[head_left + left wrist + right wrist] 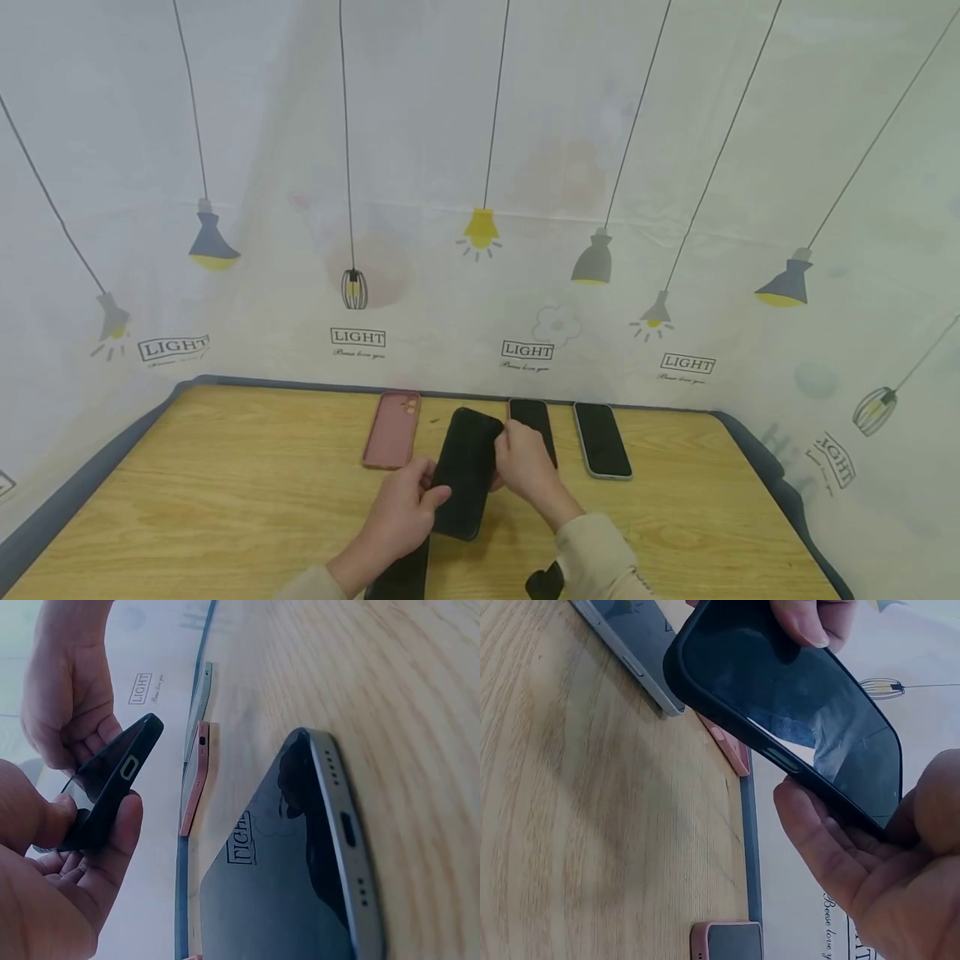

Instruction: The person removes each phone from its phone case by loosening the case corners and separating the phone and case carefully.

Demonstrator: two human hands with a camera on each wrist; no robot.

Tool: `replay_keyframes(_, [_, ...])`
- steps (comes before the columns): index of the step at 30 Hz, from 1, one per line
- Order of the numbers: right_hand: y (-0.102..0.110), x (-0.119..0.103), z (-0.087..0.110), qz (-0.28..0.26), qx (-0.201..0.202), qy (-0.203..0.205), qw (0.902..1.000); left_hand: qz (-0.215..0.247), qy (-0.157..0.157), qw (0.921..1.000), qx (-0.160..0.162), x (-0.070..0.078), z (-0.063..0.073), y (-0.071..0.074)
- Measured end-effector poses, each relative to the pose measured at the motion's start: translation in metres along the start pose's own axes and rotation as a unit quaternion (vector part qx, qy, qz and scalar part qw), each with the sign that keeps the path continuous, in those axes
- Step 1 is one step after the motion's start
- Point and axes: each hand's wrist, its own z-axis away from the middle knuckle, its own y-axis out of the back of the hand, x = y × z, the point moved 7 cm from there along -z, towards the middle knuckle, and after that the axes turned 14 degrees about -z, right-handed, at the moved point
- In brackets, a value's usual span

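Note:
Both hands hold up a phone in a black case (468, 475), tilted above the table with its dark screen facing up. My left hand (397, 512) grips its lower left side, thumb over the front edge and fingers beneath. At the upper right corner, my right hand (528, 467) pinches the case edge between thumb and curled fingers. In the right wrist view the black case rim (727, 720) wraps the phone's side, with a cutout along it. Below the left hand lies another phone (405, 575), silver-edged in the left wrist view.
A pink phone case (392, 429) lies near the table's back edge. Behind the right hand is a dark-screened phone (534, 417), pink-edged in the wrist views. Farther right lies a light-edged phone (603, 442). A small black object (545, 582) sits by the right sleeve.

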Motion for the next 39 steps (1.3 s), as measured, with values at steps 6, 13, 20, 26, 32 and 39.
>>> replay_keyframes(6, [-0.001, 0.000, 0.002, -0.038, -0.026, -0.017, 0.9988, -0.003, 0.003, 1.0000, -0.004, 0.001, 0.000, 0.001])
replay_keyframes(13, [-0.001, 0.004, 0.005, -0.105, -0.044, -0.039, 0.9928, -0.017, 0.001, 0.9999, 0.000, 0.002, 0.000, 0.000])
replay_keyframes(20, [-0.001, 0.004, 0.005, -0.176, -0.051, -0.040, 0.9823, -0.023, -0.009, 0.9997, 0.003, 0.001, -0.003, 0.003])
replay_keyframes(26, [-0.001, 0.006, 0.004, -0.181, -0.054, -0.029, 0.9816, -0.003, -0.005, 1.0000, -0.007, 0.001, -0.004, 0.004])
replay_keyframes(32, [-0.003, 0.011, 0.001, -0.218, -0.071, -0.033, 0.9728, 0.006, -0.001, 1.0000, -0.008, 0.001, -0.004, 0.005])
replay_keyframes(39, [-0.005, 0.012, 0.000, -0.246, -0.075, -0.039, 0.9657, 0.010, -0.001, 0.9999, 0.003, 0.001, -0.004, 0.008])
